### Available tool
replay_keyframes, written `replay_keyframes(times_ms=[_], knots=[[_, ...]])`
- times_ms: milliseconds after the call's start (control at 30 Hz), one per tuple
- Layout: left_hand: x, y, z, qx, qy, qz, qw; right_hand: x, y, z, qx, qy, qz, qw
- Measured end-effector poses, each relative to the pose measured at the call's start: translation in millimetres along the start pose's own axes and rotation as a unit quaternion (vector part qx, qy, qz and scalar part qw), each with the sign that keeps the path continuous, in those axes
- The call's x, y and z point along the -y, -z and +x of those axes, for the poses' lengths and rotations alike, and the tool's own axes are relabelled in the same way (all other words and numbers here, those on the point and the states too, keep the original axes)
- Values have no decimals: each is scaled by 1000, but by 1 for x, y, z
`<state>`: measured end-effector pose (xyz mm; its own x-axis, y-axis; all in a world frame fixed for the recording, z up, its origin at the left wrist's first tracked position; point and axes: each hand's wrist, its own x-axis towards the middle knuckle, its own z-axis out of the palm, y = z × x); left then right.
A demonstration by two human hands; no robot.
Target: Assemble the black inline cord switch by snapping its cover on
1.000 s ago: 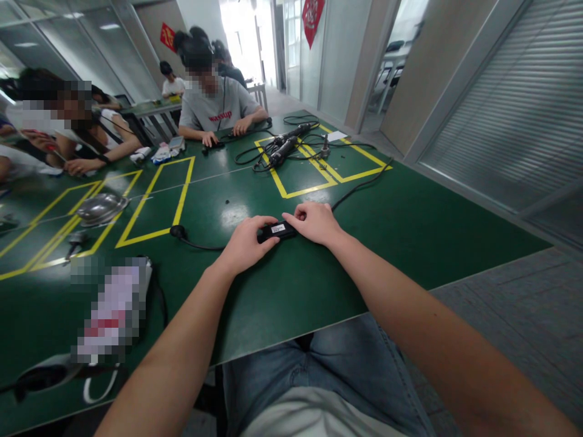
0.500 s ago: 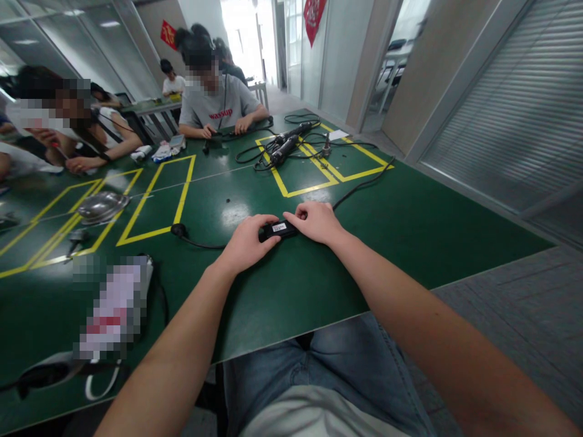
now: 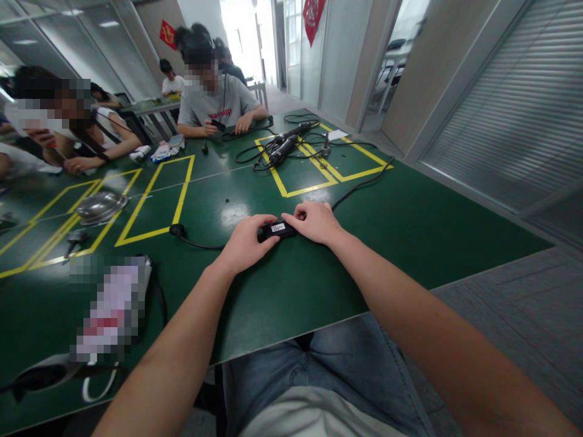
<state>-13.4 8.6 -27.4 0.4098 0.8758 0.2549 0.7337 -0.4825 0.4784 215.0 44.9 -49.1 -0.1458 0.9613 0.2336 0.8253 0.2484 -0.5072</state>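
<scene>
A black power adapter (image 3: 281,229) with a small white label lies on the green table in front of me. My left hand (image 3: 250,240) closes on its left end between thumb and fingers. On the other end sits my right hand (image 3: 315,223), fingers curled and covering that part. A black cable runs left from under my left hand to a black plug (image 3: 177,230) on the table. Another black cable (image 3: 364,186) leads from beyond my right hand up to the right.
Yellow tape rectangles mark the table (image 3: 423,243). Corded black tools (image 3: 285,149) lie ahead, a metal bowl-like lid (image 3: 101,207) to the left. A blurred-out pouch-like item (image 3: 112,303) is near my left arm. A co-worker (image 3: 218,103) sits across, handling a small black object.
My hands and the adapter stay in nearly the same place. The co-worker across has raised a small black object in one hand.
</scene>
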Motion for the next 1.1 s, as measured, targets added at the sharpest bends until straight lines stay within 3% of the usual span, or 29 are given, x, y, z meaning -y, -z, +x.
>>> replay_keyframes(times_ms=[1100], knots=[[-22, -11, -12, -4, 9, -6, 1000, -2, 8, -20, 33, 34, 21, 999]])
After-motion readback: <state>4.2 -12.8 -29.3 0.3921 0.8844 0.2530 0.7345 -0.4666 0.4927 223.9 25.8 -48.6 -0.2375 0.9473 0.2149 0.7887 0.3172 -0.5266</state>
